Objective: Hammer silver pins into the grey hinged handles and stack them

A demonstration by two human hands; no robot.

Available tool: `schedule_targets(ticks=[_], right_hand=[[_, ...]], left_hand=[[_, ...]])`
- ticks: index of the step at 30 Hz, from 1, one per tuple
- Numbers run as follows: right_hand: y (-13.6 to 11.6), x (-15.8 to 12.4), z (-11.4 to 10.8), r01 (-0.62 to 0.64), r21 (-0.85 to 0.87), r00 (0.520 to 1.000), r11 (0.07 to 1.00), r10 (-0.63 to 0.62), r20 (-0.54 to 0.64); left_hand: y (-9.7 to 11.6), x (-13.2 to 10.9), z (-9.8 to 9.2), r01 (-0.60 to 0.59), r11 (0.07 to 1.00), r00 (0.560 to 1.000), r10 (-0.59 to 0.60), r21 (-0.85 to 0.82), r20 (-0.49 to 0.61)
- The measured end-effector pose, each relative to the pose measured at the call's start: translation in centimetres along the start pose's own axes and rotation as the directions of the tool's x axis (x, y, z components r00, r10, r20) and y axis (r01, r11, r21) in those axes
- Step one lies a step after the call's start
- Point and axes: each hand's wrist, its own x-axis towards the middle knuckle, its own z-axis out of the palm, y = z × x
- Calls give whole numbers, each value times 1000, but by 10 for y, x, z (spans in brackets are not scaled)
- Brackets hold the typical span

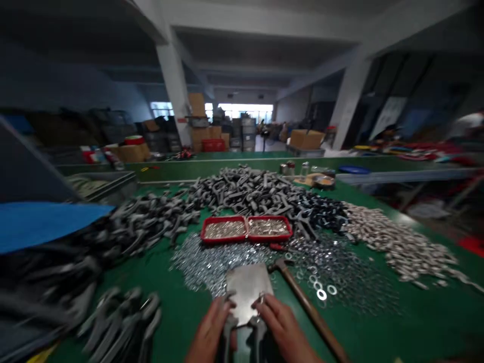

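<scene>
My left hand (212,326) is closed around a grey handle-like part (228,333) with a curved upper end. In my right hand (283,322) is a similar grey handle-like part (259,334), its fingers pinched near the top. Both parts stand side by side over the lower edge of a flat metal plate (247,282). Small bits show at the fingertips of each hand, too blurred to name. Just right of the plate lies a hammer (302,297) with a wooden handle.
Two red trays (246,235) of small metal pieces sit beyond the plate, among loose shiny hardware (204,264) and washers (321,294). Grey parts (245,191) are heaped behind. Pale pieces (397,242) spread rightward; more grey handles (121,322) lie at left on the green table (177,322).
</scene>
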Motion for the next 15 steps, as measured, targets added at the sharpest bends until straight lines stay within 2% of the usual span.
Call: schedule_targets(ticks=[2, 5, 11, 15], right_hand=[[11, 5, 8, -14, -19, 1000, 1000, 14, -4], [14, 7, 10, 9, -59, 1000, 998, -7, 29], [4, 5, 6, 40, -143, 997, 989, -30, 69], [3, 7, 8, 47, -181, 988, 982, -19, 155]], left_hand=[[-7, -8, 8, 77, 986, 997, -79, -148, -6], [-3, -10, 18, 85, 937, 996, -80, -339, 29], [7, -11, 20, 58, 933, 998, -55, -355, 17], [6, -11, 23, 17, 941, 999, -4, -337, 39]])
